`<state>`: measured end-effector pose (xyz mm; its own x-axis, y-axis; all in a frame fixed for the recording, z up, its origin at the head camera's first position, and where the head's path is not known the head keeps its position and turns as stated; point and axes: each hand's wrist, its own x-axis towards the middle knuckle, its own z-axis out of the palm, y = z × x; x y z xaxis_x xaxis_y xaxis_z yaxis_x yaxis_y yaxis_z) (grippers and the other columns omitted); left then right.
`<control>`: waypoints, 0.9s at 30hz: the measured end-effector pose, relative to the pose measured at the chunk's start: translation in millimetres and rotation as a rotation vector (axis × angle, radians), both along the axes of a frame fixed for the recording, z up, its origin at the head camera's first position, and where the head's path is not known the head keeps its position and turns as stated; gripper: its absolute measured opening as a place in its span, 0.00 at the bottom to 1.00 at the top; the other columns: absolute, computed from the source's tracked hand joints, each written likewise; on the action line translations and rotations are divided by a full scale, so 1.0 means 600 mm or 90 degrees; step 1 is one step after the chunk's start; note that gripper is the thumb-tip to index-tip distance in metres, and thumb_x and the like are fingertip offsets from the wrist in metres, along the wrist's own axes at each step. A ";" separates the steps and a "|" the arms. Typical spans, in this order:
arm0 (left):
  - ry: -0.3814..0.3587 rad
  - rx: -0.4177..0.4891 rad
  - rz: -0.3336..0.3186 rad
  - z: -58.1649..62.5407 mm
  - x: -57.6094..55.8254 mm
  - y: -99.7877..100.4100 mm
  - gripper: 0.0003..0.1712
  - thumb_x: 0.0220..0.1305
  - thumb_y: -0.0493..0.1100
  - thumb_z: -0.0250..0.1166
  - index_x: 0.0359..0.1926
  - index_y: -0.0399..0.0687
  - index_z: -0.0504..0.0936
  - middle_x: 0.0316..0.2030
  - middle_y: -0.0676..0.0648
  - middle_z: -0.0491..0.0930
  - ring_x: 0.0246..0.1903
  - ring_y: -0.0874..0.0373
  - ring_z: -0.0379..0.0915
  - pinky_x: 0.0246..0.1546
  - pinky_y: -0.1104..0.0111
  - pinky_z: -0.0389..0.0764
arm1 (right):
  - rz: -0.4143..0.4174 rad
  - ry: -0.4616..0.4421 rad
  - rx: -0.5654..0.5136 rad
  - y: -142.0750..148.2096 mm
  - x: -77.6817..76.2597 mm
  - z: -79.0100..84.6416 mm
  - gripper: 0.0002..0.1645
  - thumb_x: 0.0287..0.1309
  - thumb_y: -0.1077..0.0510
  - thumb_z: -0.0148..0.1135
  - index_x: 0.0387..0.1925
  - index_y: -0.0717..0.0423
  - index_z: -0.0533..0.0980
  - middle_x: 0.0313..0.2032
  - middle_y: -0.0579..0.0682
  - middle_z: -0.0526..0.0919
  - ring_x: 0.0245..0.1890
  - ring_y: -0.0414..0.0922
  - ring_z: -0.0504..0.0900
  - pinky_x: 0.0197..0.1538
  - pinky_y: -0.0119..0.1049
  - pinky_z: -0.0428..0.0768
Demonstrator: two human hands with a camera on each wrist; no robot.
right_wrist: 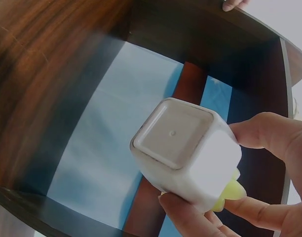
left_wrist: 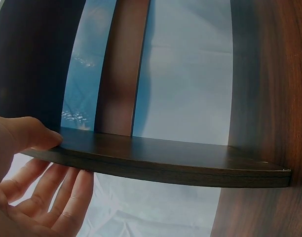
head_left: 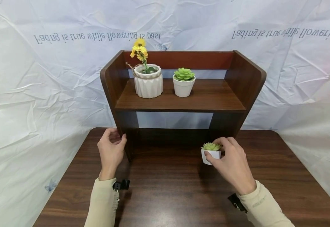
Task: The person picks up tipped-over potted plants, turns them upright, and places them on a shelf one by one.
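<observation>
In the head view my right hand (head_left: 234, 165) holds a small potted succulent (head_left: 209, 146) above the tabletop, before the lower right opening of a brown wooden shelf (head_left: 210, 97). The right wrist view shows the square underside of its white pot (right_wrist: 173, 133), pinched between thumb and fingers, with a bit of green leaf showing. My left hand (head_left: 111, 154) grips the front edge of the shelf's left side panel (left_wrist: 156, 170), thumb on the inner face and the other fingers on the outer face. The shelf stands upright on the table.
On the upper board stand a white ribbed pot (head_left: 149, 83) with yellow flowers and a round white pot (head_left: 183, 87) with a green succulent. The dark wooden table (head_left: 165, 195) extends on both sides. A pale printed cloth (head_left: 54, 78) hangs behind.
</observation>
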<state>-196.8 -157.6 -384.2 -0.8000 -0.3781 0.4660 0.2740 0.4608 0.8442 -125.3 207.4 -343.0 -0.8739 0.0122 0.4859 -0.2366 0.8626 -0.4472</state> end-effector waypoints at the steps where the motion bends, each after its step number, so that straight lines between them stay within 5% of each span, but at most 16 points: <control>1: 0.000 0.000 0.000 0.000 0.000 0.000 0.15 0.62 0.34 0.70 0.50 0.38 0.81 0.42 0.39 0.83 0.44 0.49 0.84 0.36 0.89 0.78 | 0.000 0.002 -0.001 0.001 0.000 0.002 0.19 0.49 0.54 0.78 0.42 0.55 0.81 0.38 0.53 0.80 0.32 0.47 0.79 0.31 0.33 0.73; 27: -0.008 -0.007 0.007 0.000 0.002 0.001 0.15 0.62 0.35 0.71 0.50 0.39 0.81 0.42 0.39 0.83 0.44 0.50 0.83 0.36 0.87 0.80 | 0.007 0.086 -0.027 0.008 0.003 0.069 0.18 0.49 0.56 0.79 0.41 0.55 0.82 0.37 0.51 0.79 0.31 0.45 0.77 0.32 0.24 0.70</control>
<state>-195.6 -157.2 -384.0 -0.8013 -0.3814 0.4609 0.2588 0.4736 0.8419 -123.7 212.4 -301.4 -0.8009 0.0267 0.5982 -0.3061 0.8403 -0.4473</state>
